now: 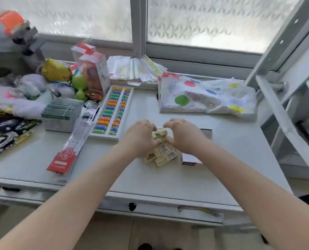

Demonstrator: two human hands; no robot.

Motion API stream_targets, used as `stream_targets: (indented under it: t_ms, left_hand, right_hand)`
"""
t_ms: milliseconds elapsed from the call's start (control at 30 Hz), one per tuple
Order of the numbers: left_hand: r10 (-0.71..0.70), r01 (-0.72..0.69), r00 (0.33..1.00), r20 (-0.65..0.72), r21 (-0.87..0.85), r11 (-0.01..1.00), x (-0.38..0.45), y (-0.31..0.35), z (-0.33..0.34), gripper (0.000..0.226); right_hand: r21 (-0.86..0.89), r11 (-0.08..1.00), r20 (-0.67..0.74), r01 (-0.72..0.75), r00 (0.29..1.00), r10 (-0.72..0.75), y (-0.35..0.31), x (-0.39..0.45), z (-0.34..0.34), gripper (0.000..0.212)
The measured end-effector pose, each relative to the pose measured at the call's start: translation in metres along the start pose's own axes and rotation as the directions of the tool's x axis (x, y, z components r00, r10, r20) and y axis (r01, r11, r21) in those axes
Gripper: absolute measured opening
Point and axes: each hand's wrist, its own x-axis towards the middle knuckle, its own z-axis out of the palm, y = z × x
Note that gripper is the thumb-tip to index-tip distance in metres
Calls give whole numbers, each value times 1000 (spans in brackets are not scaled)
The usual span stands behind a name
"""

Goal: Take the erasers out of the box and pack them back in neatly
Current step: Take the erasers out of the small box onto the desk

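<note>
Erasers [161, 152] piled on the table [222, 150], right between both hands.
Left hand [138, 137] and right hand [183, 136] curl their fingers round the top few; box [189, 158] sits just right, nearer the right hand.

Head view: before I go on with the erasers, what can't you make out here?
- Box: mostly hidden under the right hand and wrist; open or shut, contents unknown.
- Eraser count: the pile is partly covered by both hands.
- Left hand: fingertips curl out of sight; grip on the raised eraser unclear.
- Eraser labels: too small to read.
- Items at the left edge: blurred, cut off.
</note>
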Motion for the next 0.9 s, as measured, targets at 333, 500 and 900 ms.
stream_targets:
  t_ms: [333,500,900]
  left_hand:
    - [-26,28,999,21,-91,995,13,3,-3,32]
    - [-16,2,1000,-27,-450,893,18,19,-16,21]
    - [194,-197,978,73,41,979,55,64,21,24]
  right_hand:
    - [333,943,-86,18,996,11,18,16,-19,16]
    - [772,620,-63,-139,954,292,65,-15,-40,13]
    - [509,834,-69,-215,955,288,95,-28,0,19]
